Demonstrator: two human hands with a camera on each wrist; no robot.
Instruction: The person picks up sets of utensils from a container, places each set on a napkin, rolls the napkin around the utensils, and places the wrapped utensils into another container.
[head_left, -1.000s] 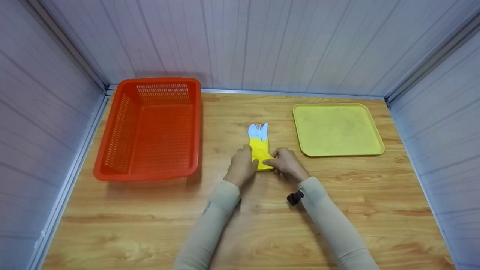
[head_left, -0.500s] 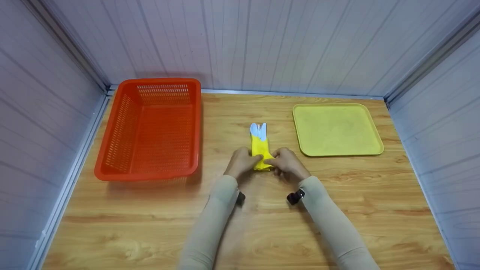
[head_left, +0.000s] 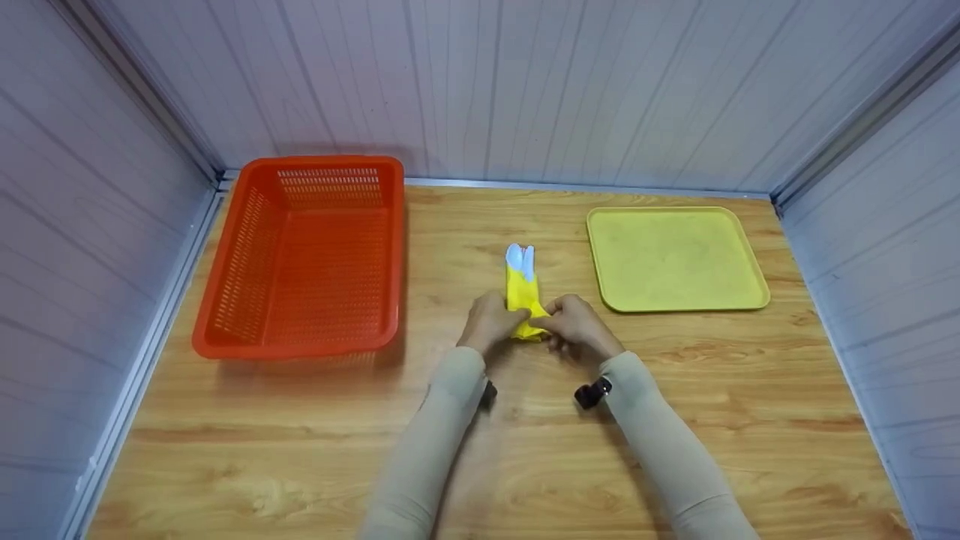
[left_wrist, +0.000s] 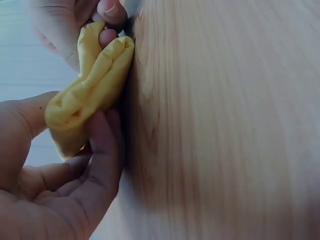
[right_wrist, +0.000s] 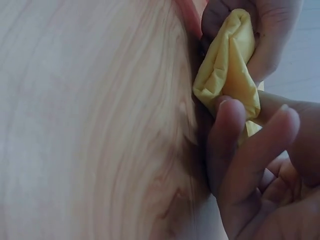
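Observation:
A yellow cloth napkin (head_left: 523, 289) is wrapped round pale cutlery in the middle of the table. Out of its far end stick a spoon (head_left: 514, 256) and a knife (head_left: 529, 262), with the fork mostly covered between them. My left hand (head_left: 491, 321) grips the near part of the bundle, thumb on top and fingers curled beneath, as the left wrist view shows. From the other side my right hand (head_left: 579, 324) pinches a loose flap at the near right corner. In the right wrist view the folded napkin end (right_wrist: 227, 65) shows stacked layers, and the flap stands out between thumb and fingers.
An orange-red plastic basket (head_left: 394, 300) with slotted walls stands at the left. At the back right lies a yellow tray (head_left: 679, 259). Pale panel walls (head_left: 487, 90) enclose the wooden table (head_left: 540, 465) at the back and both sides.
My left hand has shifted its grip, its thumb now lying across the napkin. The bundle has turned and narrowed slightly, and the fork has become mostly hidden. My right hand stays almost in place.

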